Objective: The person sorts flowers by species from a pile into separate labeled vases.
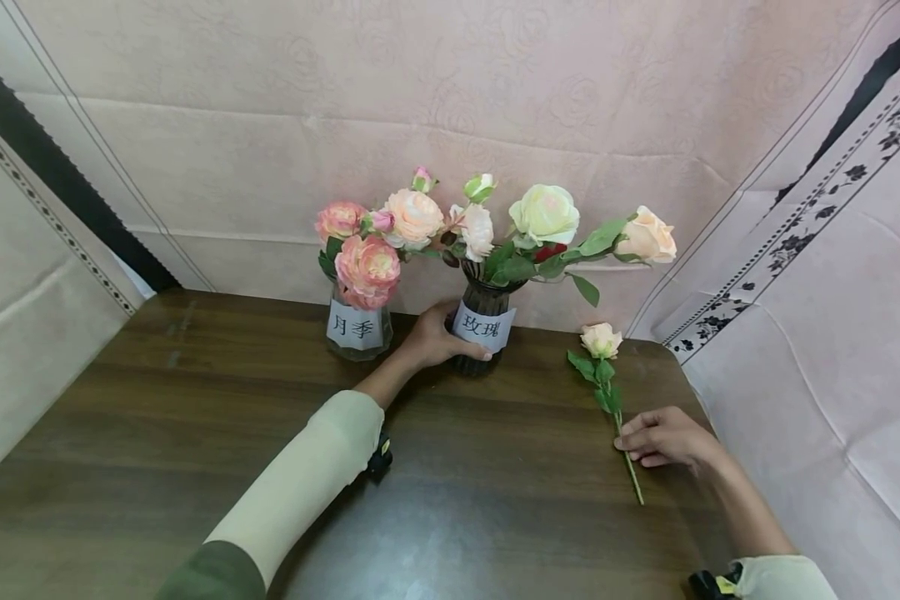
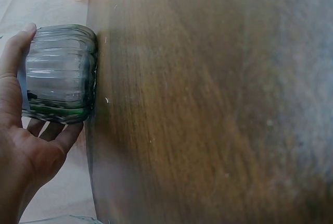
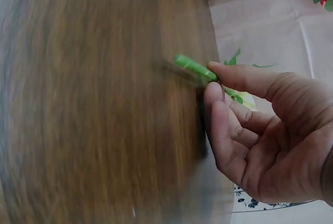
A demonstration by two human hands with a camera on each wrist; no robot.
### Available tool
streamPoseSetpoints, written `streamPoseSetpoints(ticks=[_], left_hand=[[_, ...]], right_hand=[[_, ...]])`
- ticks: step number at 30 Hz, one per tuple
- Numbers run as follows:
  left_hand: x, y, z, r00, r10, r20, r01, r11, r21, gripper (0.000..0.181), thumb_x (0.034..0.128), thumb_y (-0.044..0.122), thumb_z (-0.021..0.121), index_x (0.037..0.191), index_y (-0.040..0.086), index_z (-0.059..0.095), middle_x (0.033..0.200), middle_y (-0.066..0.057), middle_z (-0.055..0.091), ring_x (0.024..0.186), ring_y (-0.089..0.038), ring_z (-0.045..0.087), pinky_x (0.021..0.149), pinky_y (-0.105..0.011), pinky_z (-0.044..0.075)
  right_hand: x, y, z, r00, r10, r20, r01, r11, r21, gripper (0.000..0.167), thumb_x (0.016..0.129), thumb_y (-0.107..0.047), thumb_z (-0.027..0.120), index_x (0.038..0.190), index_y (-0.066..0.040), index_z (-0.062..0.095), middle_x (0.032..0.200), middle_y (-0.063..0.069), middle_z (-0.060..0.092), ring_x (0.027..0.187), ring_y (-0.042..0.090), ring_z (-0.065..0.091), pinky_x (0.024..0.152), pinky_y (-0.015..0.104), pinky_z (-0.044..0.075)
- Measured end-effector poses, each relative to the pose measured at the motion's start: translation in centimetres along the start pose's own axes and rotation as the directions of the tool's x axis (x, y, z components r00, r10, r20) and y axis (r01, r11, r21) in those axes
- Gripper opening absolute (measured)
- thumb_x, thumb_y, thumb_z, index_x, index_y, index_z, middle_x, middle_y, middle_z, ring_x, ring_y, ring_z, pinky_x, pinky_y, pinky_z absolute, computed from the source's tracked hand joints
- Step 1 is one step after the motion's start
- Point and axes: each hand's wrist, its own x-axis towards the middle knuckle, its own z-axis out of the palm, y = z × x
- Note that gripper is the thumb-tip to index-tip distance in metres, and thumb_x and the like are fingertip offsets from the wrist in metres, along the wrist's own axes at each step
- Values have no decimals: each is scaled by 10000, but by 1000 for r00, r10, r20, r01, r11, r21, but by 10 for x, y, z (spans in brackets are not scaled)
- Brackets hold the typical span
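Note:
My left hand [image 1: 438, 340] grips a dark ribbed glass vase [image 1: 467, 365] that bears a white label [image 1: 483, 325] with Chinese characters. In the left wrist view the thumb and fingers curl round the glass vase [image 2: 62, 73]. Several roses stand in it, among them a pale green-white rose [image 1: 546, 215] and a peach rose [image 1: 647, 236] leaning right. At the right, my right hand [image 1: 663, 439] pinches the stem of a single cream rose [image 1: 602, 340], its bloom pointing away. The right wrist view shows the green stem end [image 3: 190, 66] between thumb and fingers.
Left of the gripped vase stands a second glass vase [image 1: 356, 350], labelled, with pink and peach blooms [image 1: 367, 271]. Both are near the back edge of the brown wooden table [image 1: 450, 492]. A pale cloth backdrop [image 1: 270, 183] rises behind and at both sides.

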Motion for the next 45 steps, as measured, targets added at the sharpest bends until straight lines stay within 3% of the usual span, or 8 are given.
streamPoseSetpoints(ticks=[6,15,20,28,31,35,41,45], left_hand=[[-1,1,1,1000,1,2,-1,1000,-7,796,778,205,1064,1470,117,682,1446,-101,752,1374,-304,691,1238,-534,525],[0,1,-1,1000,2,3,-2,1000,-17,855,784,210,1057,1529,110,652,1482,-112,725,1427,-322,650,1279,-549,474],[0,0,-2,1000,8,3,-8,1000,-21,853,779,207,1060,1525,118,656,1475,-106,730,1420,-318,657,1273,-549,479],[0,0,-2,1000,5,2,-5,1000,-18,853,775,219,1064,1521,128,661,1478,-94,731,1421,-308,657,1273,-548,481],[0,0,-2,1000,3,3,-3,1000,-18,854,775,217,1065,1522,129,661,1482,-95,730,1424,-307,657,1273,-546,482],[0,0,-2,1000,11,10,-11,1000,-19,829,780,210,1062,1507,126,672,1465,-95,742,1406,-305,672,1263,-542,494],[2,-1,-2,1000,16,9,-15,1000,-26,809,784,198,1060,1493,118,680,1455,-97,753,1403,-305,679,1270,-536,490],[2,-2,-2,1000,5,10,-5,1000,-30,809,782,204,1062,1492,122,683,1454,-96,754,1400,-305,679,1269,-538,491]], right_hand=[[-2,-2,5,996,-2,91,-15,983,183,290,1103,-159,724,1323,26,764,1121,-23,847,970,119,797,838,327,696],[6,-2,20,982,-95,165,-6,852,524,282,1143,-59,638,1414,8,677,1161,13,836,1071,160,843,957,359,691],[11,-9,40,988,-122,91,29,742,670,246,1146,-7,602,1367,-44,706,1151,16,837,1068,160,845,962,359,691],[14,-30,69,990,-113,-88,138,600,788,188,1158,-32,597,1343,-51,625,1141,33,830,1076,162,849,971,342,686],[15,-39,75,982,-86,-165,186,526,830,105,1151,-44,614,1207,-92,688,1086,24,839,1069,171,854,976,354,687],[18,-51,80,967,-46,-252,248,418,874,166,1139,-41,620,1048,-128,728,1005,32,833,1055,194,862,966,385,694],[27,-71,84,951,-46,-306,306,281,910,223,1139,-38,602,1010,-131,758,994,51,801,1118,254,857,974,431,694],[33,-82,87,936,-43,-350,351,210,912,124,1084,-58,698,1004,-117,773,987,60,807,1145,274,850,991,444,688]])
